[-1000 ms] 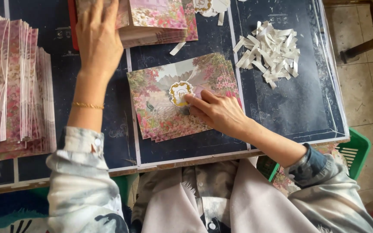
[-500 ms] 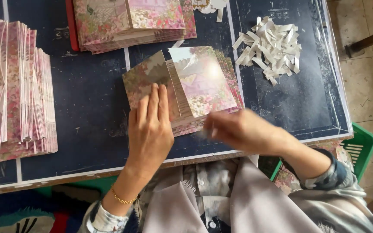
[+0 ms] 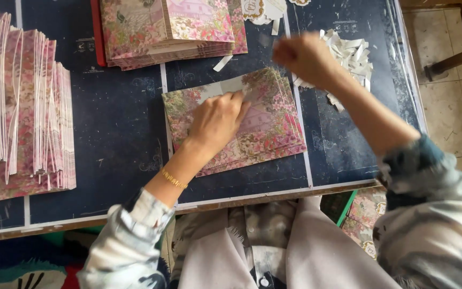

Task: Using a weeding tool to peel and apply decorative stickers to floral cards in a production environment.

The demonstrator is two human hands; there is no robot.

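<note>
Now the left hand (image 3: 217,120) is lying on the small stack of flowery cards (image 3: 236,120) in the middle of the dark table (image 3: 118,134), its fingers (image 3: 237,99) held close together and pressing flat on the top card, near a pale strip at that card's upper edge. The stack is sitting slightly fanned and tilted, its right-hand corners stepping out one below the other. A thin gold bracelet (image 3: 173,179) is circling the left wrist, and a patterned sleeve (image 3: 129,241) is covering the forearm below it.

The right hand (image 3: 306,56) is hovering above the table, up and to the right of the stack, just beside a heap of white paper strips (image 3: 351,53). It is blurred; the fingers seem to be curled in towards the palm, but whether they are pinching anything cannot be told.

At the top of the table a second, thicker pile of flowery cards (image 3: 172,27) is resting on something red, well apart from the left hand. A loose white strip (image 3: 223,63) is lying between that pile and the middle stack. Along the left edge a long row of cards (image 3: 22,107) is standing on edge, packed side by side. To the right of the table a tiled floor (image 3: 450,107) is showing.
</note>
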